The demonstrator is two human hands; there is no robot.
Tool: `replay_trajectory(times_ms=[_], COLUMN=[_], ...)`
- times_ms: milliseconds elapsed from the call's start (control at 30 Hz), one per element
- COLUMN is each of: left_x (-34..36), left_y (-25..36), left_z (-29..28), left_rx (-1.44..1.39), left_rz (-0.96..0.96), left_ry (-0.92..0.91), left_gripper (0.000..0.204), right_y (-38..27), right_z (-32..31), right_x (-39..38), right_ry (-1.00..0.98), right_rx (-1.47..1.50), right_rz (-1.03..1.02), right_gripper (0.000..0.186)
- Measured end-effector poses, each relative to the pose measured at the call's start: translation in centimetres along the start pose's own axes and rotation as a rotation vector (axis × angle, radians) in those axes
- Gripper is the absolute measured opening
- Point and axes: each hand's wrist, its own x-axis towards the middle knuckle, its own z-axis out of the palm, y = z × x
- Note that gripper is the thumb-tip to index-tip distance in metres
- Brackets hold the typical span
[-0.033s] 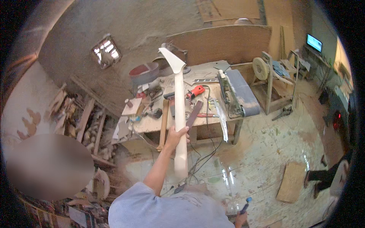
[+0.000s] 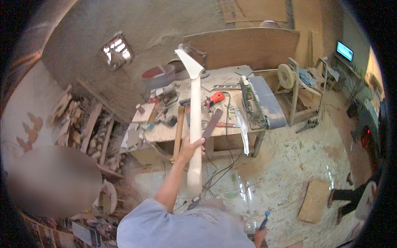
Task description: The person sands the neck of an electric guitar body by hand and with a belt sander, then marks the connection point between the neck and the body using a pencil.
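My left hand (image 2: 193, 148) is closed round the lower part of a pale, unpainted guitar neck (image 2: 194, 111). The neck stands nearly upright in the picture, its angled headstock (image 2: 189, 64) at the far end, in front of the workbench (image 2: 161, 133). Low on the right, my right hand (image 2: 259, 237) grips a slim dark tool with a blue tip (image 2: 265, 219); its exact kind is unclear. Behind the neck on the bench lie a red power tool (image 2: 215, 98), a dark wooden strip (image 2: 212, 124) and a long brown wooden piece (image 2: 178, 134).
A belt sander (image 2: 264, 103) occupies the bench's right end, beside a long silver tool (image 2: 243, 134). Cables (image 2: 221, 169) hang to the floor. Wood offcuts (image 2: 89, 128) are piled left. A wooden stand with a wheel (image 2: 286, 76) and a floor board (image 2: 312, 200) are right.
The view has shifted slightly. My right hand and the blue-tipped tool have moved a little to the left. Both hands keep their grips.
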Motion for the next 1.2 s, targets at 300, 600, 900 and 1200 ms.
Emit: replay_trajectory(times_ms=[300, 600, 900, 1200], left_x=[-0.3, -2.8, -0.1, -0.6], left_y=[-3.2, -7.7, -5.6, -5.9], left_z=[-10.7, -13.0, -5.9, -3.8], left_rx=[-0.093, -0.37, -0.712, -0.707], left_rz=[-0.17, -0.389, -0.443, -0.496], left_ry=[0.046, -0.028, 0.024, 0.232], left_gripper=[0.046, 0.054, 0.056, 0.056], right_y=[-33.8, -61.8, -73.6, -72.7], right_z=[-4.9, 0.0, 12.8, 14.7], right_x=[17.4, 32.7, 45.9, 47.0], right_ry=[-0.367, -0.332, -0.282, -0.223], right_rx=[0.196, 0.371, 0.411, 0.155], right_rz=[-0.338, -0.51, -0.537, -0.74], right_gripper=[0.032, 0.042, 0.05, 0.043])
